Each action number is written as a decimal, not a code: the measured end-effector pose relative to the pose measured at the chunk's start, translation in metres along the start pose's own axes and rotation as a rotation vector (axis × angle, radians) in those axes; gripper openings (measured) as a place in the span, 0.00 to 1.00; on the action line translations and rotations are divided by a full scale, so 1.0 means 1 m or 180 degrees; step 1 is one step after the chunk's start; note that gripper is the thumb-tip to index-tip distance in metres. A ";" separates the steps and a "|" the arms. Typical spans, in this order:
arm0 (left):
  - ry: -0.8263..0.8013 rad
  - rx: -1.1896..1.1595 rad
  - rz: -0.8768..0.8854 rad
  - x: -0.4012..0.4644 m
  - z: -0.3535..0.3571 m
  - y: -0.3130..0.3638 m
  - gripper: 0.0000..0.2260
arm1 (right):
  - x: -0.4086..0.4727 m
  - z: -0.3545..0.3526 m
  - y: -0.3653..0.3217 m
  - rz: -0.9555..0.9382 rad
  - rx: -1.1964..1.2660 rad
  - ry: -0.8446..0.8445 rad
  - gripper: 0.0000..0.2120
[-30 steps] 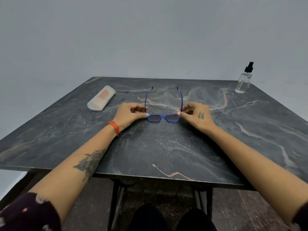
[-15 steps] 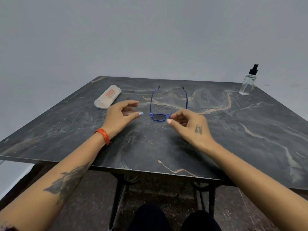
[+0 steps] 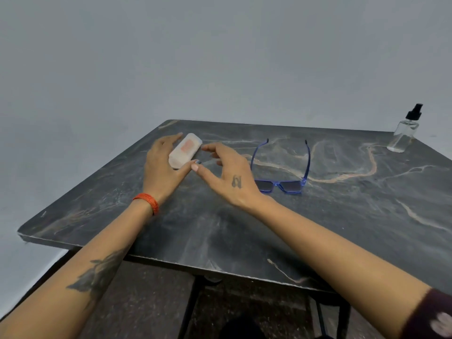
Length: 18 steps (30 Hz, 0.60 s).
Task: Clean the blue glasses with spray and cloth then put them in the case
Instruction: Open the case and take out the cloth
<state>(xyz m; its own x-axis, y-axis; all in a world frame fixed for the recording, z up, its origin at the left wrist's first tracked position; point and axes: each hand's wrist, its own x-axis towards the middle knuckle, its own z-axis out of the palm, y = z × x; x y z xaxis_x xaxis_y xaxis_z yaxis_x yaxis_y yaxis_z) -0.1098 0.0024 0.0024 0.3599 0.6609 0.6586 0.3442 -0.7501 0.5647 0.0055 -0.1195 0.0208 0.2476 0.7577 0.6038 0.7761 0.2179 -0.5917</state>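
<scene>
Reaching across to the far left of the table (image 3: 342,228), both hands have left the blue glasses (image 3: 281,183) since 0.5 s ago and now gather at the glasses case (image 3: 185,152). From my remote seat I see the left hand (image 3: 162,165) cupping the pale, translucent case from its left side, fingers stretched along that far edge and thumb lying along its near end; I cannot tell whether the grasp has closed, and the fingers look extended rather than clenched. The right hand (image 3: 226,173) hangs just right of the case with its fingers spread and loosely bent, holding nothing, its thumb tip almost meeting the left thumb. 1.0 s ago these 2 hands pinched the frame at its 2 hinges; 0.5 s ago they had just let go beside it.

The glasses now lie free on the dark marbled tabletop, right of the right hand, temples unfolded and pointing away from me, tinted lenses nearest me. The right wrist hides a little of the left lens corner. The case, with an orange patch showing on its top, lies flat and closed, angled toward the far-left corner. The spray bottle (image 3: 404,133), clear with a black pump head, stands upright at the far right corner, well apart from everything else. An orange bracelet (image 3: 147,201) circles the left wrist.
</scene>
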 end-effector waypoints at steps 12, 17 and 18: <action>-0.0362 0.0086 -0.0961 0.036 0.038 -0.046 0.50 | 0.114 0.081 0.038 0.0863 0.0510 0.0496 0.26; -0.0388 0.0110 -0.0917 0.038 0.041 -0.055 0.51 | 0.142 0.106 0.069 0.1407 0.0560 0.0555 0.31; -0.0410 0.0122 -0.0916 0.038 0.042 -0.056 0.50 | 0.146 0.110 0.075 0.1510 0.0553 0.0517 0.31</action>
<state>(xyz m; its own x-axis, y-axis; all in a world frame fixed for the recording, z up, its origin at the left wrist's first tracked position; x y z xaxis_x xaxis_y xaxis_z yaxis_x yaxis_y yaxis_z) -0.0794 0.0709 -0.0251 0.3490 0.8453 0.4046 0.4793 -0.5320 0.6980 0.0358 0.0749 0.0059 0.6455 0.6958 0.3149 0.4529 -0.0167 -0.8914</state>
